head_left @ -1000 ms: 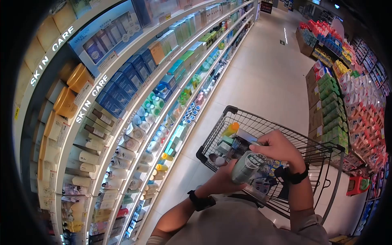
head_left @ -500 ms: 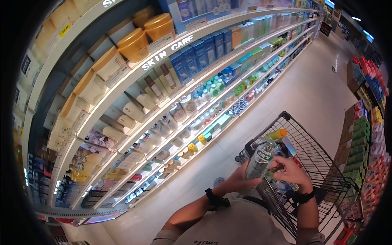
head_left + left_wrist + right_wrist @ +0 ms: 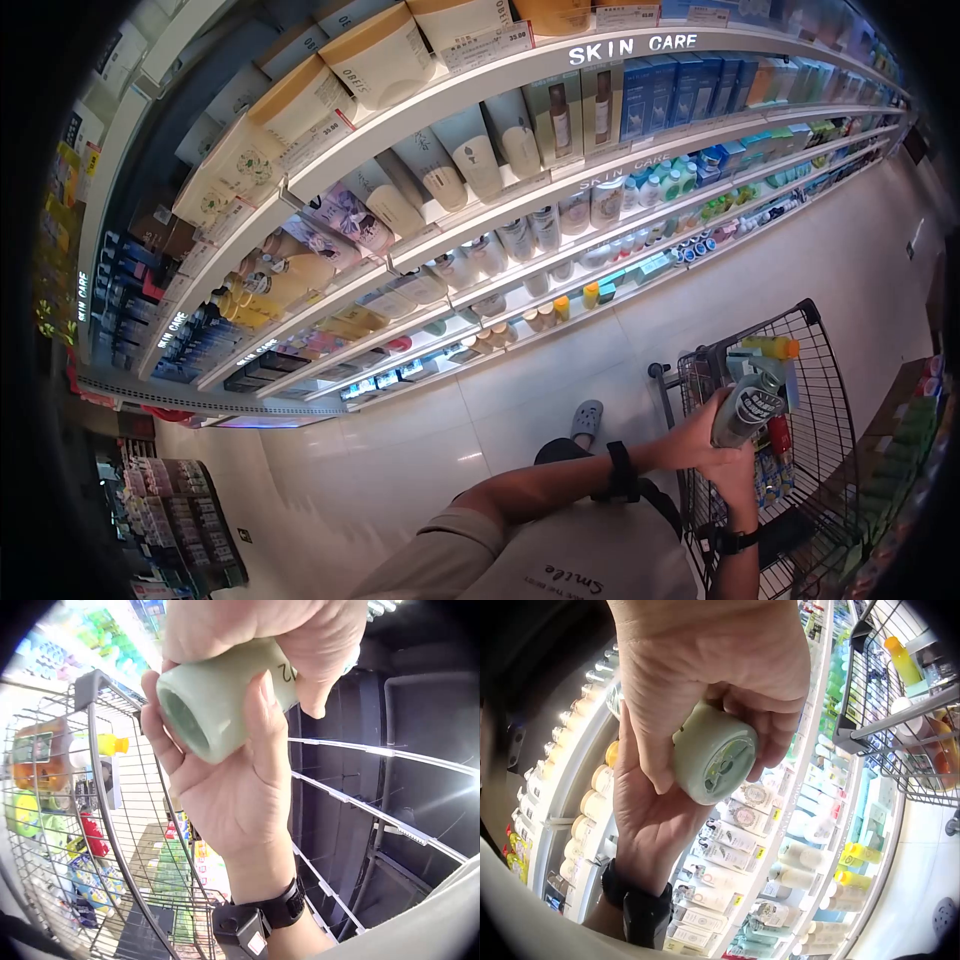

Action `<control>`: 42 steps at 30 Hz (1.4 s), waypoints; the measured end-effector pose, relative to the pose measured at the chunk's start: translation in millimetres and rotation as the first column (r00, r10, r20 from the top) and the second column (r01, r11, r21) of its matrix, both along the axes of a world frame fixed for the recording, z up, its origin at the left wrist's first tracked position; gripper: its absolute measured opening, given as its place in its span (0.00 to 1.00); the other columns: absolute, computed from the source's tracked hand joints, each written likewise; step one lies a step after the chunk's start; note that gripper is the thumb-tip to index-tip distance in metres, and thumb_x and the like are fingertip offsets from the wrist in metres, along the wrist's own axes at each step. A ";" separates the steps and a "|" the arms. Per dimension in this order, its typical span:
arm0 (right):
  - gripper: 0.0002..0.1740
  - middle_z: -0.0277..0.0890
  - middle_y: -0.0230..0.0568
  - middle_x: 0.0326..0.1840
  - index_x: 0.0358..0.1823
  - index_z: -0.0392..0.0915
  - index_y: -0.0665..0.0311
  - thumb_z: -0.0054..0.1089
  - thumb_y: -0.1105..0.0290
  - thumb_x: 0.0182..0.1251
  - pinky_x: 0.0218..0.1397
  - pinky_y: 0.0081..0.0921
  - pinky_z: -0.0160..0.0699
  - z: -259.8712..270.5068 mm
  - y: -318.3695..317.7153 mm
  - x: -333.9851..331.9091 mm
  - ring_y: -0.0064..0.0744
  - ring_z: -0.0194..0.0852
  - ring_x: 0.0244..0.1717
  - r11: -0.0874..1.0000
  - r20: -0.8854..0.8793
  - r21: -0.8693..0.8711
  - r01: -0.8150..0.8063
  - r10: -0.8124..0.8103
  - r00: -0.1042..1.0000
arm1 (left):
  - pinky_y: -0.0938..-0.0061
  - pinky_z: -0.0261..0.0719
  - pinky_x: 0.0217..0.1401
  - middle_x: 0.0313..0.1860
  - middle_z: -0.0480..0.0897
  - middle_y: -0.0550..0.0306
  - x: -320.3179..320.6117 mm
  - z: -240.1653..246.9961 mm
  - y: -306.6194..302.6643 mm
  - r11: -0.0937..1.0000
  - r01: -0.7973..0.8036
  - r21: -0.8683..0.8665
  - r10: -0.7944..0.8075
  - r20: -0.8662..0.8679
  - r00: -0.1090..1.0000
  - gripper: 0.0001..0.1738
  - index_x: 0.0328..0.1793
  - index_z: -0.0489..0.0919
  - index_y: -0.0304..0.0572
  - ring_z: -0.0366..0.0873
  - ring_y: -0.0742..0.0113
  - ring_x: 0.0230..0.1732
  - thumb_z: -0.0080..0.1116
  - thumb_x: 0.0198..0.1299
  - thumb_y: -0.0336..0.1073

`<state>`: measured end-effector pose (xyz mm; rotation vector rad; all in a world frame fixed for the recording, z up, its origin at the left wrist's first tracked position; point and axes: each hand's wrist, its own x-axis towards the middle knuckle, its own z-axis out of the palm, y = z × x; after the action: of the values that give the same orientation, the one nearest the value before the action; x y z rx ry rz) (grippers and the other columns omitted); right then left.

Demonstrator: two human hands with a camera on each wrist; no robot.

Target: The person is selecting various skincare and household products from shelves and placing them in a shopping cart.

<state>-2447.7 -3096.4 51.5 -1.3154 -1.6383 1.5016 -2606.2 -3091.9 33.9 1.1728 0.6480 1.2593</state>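
Held over the near side of the shopping cart is a grey-green bottle [image 3: 742, 412] with pale lettering on a dark label. My left hand [image 3: 692, 440] grips it from the left side. Below it, my right hand [image 3: 735, 476] also holds the bottle. In the left wrist view, the left hand [image 3: 262, 626] wraps the pale green bottle [image 3: 225, 694] from above, while the right hand [image 3: 236, 791] cups it with the thumb along its side. The right wrist view shows a recessed round end of the bottle [image 3: 718, 761] between both hands.
The wire cart [image 3: 825, 380] carries a yellow-capped bottle [image 3: 770, 347] and several packages. Long lit shelves [image 3: 420, 270] of skin care goods curve along the left and front. A grey clog [image 3: 587, 418] stands on the pale floor, and a stocked display [image 3: 175, 520] stands farther back at lower left.
My view has swung left along the shelves, so the cart and hands appear farther right. The right hand has shifted from the bottle's upper right to beneath it; the left hand keeps its hold.
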 end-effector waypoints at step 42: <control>0.37 0.73 0.55 0.56 0.60 0.69 0.66 0.75 0.66 0.47 0.60 0.41 0.70 -19.9 -115.7 74.4 0.54 0.71 0.58 0.801 0.284 0.429 -0.418 0.320 0.904 | 0.68 0.81 0.46 0.41 0.86 0.54 18.3 25.9 -209.5 0.860 -0.482 0.166 0.470 -0.625 0.623 0.30 0.53 0.78 0.46 0.85 0.56 0.42 0.75 0.42 0.45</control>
<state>-2373.3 -3212.0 31.5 -0.9160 -2.3246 1.0602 -2588.0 -3301.5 59.8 1.4927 1.5849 1.2503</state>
